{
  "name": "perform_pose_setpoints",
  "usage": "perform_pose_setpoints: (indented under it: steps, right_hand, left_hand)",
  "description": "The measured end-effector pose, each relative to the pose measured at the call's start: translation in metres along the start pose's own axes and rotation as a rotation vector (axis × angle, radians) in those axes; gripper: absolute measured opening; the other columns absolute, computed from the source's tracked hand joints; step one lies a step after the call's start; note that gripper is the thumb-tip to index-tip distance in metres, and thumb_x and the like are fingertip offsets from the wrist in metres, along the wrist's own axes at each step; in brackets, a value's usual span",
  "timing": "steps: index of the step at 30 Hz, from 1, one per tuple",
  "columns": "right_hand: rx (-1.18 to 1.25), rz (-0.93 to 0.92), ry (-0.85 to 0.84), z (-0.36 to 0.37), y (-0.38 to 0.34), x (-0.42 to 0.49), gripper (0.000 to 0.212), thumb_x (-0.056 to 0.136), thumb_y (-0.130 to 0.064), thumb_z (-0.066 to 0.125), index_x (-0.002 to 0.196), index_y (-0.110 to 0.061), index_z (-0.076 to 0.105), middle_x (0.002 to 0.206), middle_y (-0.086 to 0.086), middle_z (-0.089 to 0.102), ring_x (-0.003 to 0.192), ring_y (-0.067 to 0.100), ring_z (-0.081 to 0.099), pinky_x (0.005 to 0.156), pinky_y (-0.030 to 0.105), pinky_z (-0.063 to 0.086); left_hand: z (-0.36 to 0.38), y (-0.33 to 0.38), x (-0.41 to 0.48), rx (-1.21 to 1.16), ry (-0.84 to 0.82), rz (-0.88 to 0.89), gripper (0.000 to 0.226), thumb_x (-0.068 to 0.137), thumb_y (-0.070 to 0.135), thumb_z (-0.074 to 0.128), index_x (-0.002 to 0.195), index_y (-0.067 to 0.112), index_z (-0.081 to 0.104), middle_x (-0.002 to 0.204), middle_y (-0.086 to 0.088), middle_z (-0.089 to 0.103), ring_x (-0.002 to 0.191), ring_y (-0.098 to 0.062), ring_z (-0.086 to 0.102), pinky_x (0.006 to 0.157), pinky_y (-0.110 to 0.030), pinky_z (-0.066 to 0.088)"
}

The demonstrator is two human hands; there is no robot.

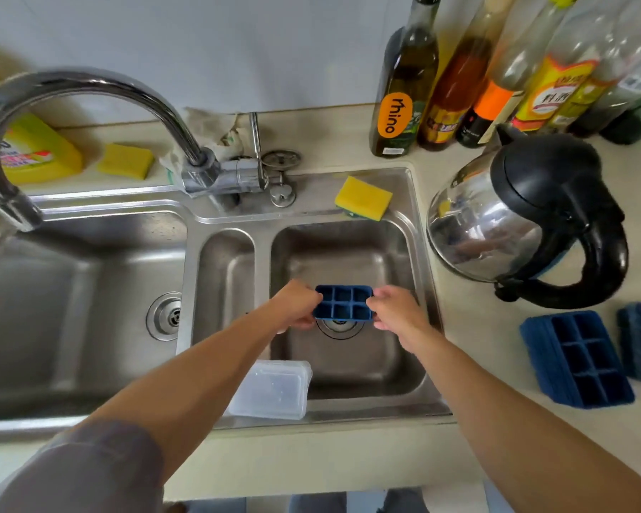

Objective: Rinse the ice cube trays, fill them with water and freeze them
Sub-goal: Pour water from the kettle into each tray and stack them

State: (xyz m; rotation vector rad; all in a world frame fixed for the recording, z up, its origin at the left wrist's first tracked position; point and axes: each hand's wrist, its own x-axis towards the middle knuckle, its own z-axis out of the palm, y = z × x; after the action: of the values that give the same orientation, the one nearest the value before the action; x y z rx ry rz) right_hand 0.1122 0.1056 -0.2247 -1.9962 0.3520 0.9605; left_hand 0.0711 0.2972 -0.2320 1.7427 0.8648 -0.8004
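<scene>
Held the small dark-blue six-cell plastic ice cube tray (343,303) cells-up over the drain of the right stainless-steel sink basin (348,249). Gripped one short end with the left hand (297,305) and the other with the right hand (396,309), both with curled fingers on the rim. Seemingly in the rinsing step. Next, probably needed carrying leftward under the curved chrome faucet spout (89,77), aimed at the left basin. Left a second dark-blue tray (585,364) waiting on the pale surface (470,320), right.
</scene>
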Motion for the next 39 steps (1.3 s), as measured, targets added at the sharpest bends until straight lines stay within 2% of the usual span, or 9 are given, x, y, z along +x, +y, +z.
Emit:
perform_pose_setpoints:
  steps: [6, 10, 13, 17, 19, 23, 28, 33, 39]
  right_hand:
    - [-0.009, 0.076, -0.051, 0.021, 0.018, 0.026, 0.026, 0.098, 0.000, 0.050, 0.119, 0.006, 0.062, 0.122, 0.030, 0.065, 0.116, 0.042, 0.062, 0.103, 0.061, 0.048]
    - [0.007, 0.027, -0.073, 0.023, 0.030, 0.030, 0.037, 0.097, 0.003, 0.050, 0.092, -0.029, 0.068, 0.101, 0.003, 0.069, 0.095, 0.015, 0.063, 0.082, 0.029, 0.050]
    - [0.001, -0.006, -0.067, 0.019, 0.034, 0.025, 0.041, 0.097, 0.002, 0.052, 0.081, -0.035, 0.061, 0.087, -0.013, 0.063, 0.082, 0.002, 0.056, 0.072, 0.017, 0.042]
    - [-0.034, -0.078, -0.042, 0.004, 0.026, -0.002, 0.018, 0.100, -0.007, 0.054, 0.104, -0.022, 0.063, 0.097, -0.006, 0.064, 0.089, 0.006, 0.059, 0.078, 0.027, 0.051]
    - [-0.060, -0.141, -0.036, -0.007, 0.018, -0.020, 0.028, 0.100, -0.011, 0.054, 0.127, -0.010, 0.061, 0.118, 0.006, 0.067, 0.106, 0.021, 0.064, 0.096, 0.045, 0.053]
    - [-0.024, -0.297, -0.005, -0.039, 0.002, -0.066, 0.037, 0.099, -0.026, 0.057, 0.134, -0.015, 0.060, 0.127, 0.003, 0.067, 0.116, 0.018, 0.064, 0.105, 0.046, 0.051]
    - [0.146, -0.556, 0.127, -0.097, -0.020, -0.129, 0.023, 0.093, -0.043, 0.061, 0.103, -0.024, 0.068, 0.092, -0.008, 0.075, 0.086, 0.008, 0.072, 0.086, 0.042, 0.059]
    - [0.380, -0.833, 0.513, -0.162, -0.033, -0.172, 0.028, 0.093, -0.049, 0.058, 0.097, -0.023, 0.068, 0.084, -0.008, 0.074, 0.076, 0.005, 0.070, 0.067, 0.020, 0.054]
    - [0.400, -0.663, 0.688, -0.204, -0.024, -0.148, 0.033, 0.099, -0.049, 0.059, 0.110, -0.018, 0.058, 0.100, -0.006, 0.065, 0.090, 0.006, 0.063, 0.069, 0.015, 0.046]
  left_hand:
    - [0.012, -0.017, 0.035, 0.052, 0.000, -0.119, 0.026, 0.101, 0.018, 0.048, 0.123, 0.007, 0.056, 0.113, -0.015, 0.067, 0.103, -0.029, 0.067, 0.086, -0.040, 0.061]
    - [0.020, -0.024, 0.045, 0.058, -0.007, -0.153, 0.028, 0.101, 0.020, 0.047, 0.124, 0.008, 0.056, 0.115, -0.015, 0.066, 0.104, -0.029, 0.066, 0.085, -0.041, 0.059]
    - [0.022, -0.023, 0.041, 0.045, 0.003, -0.157, 0.028, 0.101, 0.020, 0.047, 0.124, 0.008, 0.057, 0.117, -0.016, 0.066, 0.108, -0.029, 0.065, 0.088, -0.042, 0.058]
    - [0.021, -0.018, 0.022, 0.080, 0.044, -0.118, 0.024, 0.101, 0.019, 0.049, 0.120, 0.007, 0.057, 0.115, -0.016, 0.064, 0.109, -0.032, 0.063, 0.088, -0.042, 0.058]
    - [0.021, -0.012, 0.009, 0.064, 0.085, -0.079, 0.023, 0.101, 0.019, 0.050, 0.116, 0.004, 0.060, 0.110, -0.017, 0.066, 0.102, -0.031, 0.065, 0.085, -0.041, 0.058]
    - [0.023, 0.008, -0.024, -0.016, 0.227, 0.064, 0.028, 0.099, 0.013, 0.053, 0.117, -0.004, 0.066, 0.097, -0.013, 0.063, 0.084, -0.026, 0.061, 0.075, -0.040, 0.057]
    - [0.040, 0.032, -0.080, -0.392, 0.161, 0.099, 0.019, 0.104, 0.013, 0.047, 0.108, 0.007, 0.065, 0.096, -0.010, 0.069, 0.082, -0.021, 0.069, 0.073, -0.033, 0.057]
    - [0.058, 0.061, -0.118, -0.346, 0.161, 0.295, 0.020, 0.104, 0.018, 0.051, 0.105, 0.005, 0.066, 0.095, -0.011, 0.071, 0.090, -0.024, 0.073, 0.085, -0.039, 0.061]
    - [0.068, 0.087, -0.140, -0.321, 0.131, 0.377, 0.016, 0.104, 0.018, 0.054, 0.103, 0.010, 0.067, 0.091, -0.007, 0.074, 0.078, -0.018, 0.072, 0.082, -0.040, 0.060]
